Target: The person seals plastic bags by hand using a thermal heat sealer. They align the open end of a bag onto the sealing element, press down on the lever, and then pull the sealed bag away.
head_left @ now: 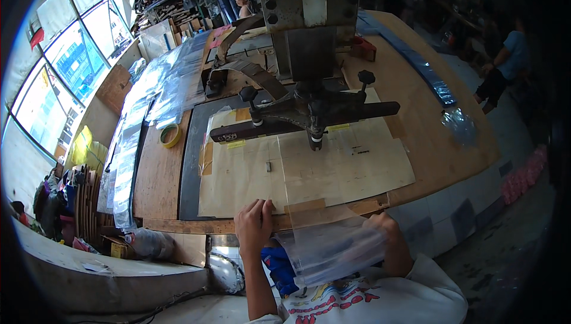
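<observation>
Brown wooden worktable (443, 160) stands beneath a long black metal bar (363, 113). Nearside of the bar: clear plastic sheet (333, 246), right side held by the right hand (385, 227); left hand (254, 224) curled, grip undeterminable.

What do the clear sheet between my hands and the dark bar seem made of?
The clear sheet looks like thin, glossy plastic film: see-through, creased, catching light. The dark bar is probably dull metal, perhaps painted; its edges are straight and crisp.

Windows (77, 56): bright daylight, partly washed out
Plastic sheets (172, 77): white glare
Floor (505, 240): dim, murky
Table (443, 151): edges bowed by fisheye
Picture rim: black vignette
</observation>
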The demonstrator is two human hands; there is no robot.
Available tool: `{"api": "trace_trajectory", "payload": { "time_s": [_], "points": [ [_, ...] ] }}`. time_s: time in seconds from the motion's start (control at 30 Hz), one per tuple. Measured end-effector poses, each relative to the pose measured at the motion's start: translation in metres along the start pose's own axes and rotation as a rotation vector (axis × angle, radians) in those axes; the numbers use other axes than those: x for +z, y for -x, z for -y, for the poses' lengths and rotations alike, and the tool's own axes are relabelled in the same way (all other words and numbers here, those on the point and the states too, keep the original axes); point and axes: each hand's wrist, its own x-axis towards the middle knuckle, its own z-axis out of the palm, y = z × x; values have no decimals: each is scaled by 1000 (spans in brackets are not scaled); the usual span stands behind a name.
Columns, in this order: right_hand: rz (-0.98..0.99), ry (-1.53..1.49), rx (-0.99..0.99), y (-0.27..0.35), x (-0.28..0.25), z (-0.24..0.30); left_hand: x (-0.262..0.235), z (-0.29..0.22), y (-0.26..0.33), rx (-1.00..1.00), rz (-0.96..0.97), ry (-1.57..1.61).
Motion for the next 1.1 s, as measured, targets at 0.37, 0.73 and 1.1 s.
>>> {"api": "trace_trajectory", "payload": {
  "time_s": [0.37,0.73,1.1],
  "points": [
    [263,-169,251,47,22,45,24,-86,-4,-320,728,948],
    [331,-2,-181,45,21,64,27,-114,-7,-494,453,1903],
    [381,-277,-355,18,14,29,-79,-140,-77,-149,-16,1812]
  ]
}}
